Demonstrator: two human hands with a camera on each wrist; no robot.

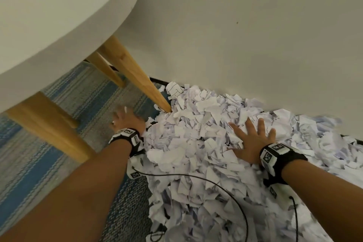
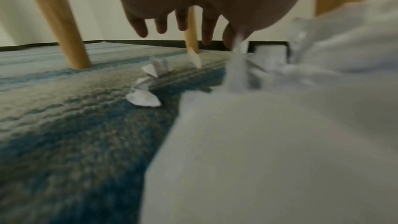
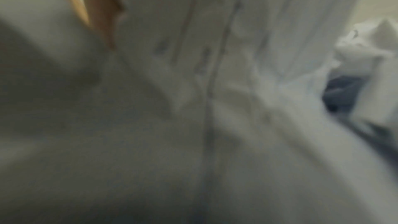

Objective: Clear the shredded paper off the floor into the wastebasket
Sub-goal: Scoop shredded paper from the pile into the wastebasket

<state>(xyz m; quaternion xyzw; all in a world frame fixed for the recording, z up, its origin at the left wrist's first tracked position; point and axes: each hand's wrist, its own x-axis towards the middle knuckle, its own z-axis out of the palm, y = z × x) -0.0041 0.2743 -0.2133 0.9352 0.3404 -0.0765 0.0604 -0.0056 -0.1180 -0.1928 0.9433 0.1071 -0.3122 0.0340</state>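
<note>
**Gathering the heap, wastebasket out of sight**

The shredded paper point(image 1: 206, 143) lies in a broad heap on the striped rug point(image 1: 64, 143), against the wall point(image 1: 235, 35) ahead of both hands and trailing back under the right forearm; the right hand point(image 1: 253, 139) rests flat on top of the heap, fingers spread and straight, gripping nothing; the left hand point(image 1: 127, 119) hovers low at the heap's left edge, just short of a wooden table leg point(image 1: 135, 76), its fingers point(image 2: 142, 28) hanging loose and apart in the left wrist view, closed on nothing; a few stray scraps point(image 2: 143, 99) lie on the rug beyond that hand, apart from the main heap; the right wrist view is a blur of white paper and tells nothing more.

The step in hand looks like raking the scatter together, with no load yet taken; the next move probably calls for both hands to close in from either side and scoop a bundle; the wastebasket is not in view, so its place cannot be told; loose pieces may well spill in the lift.
</note>
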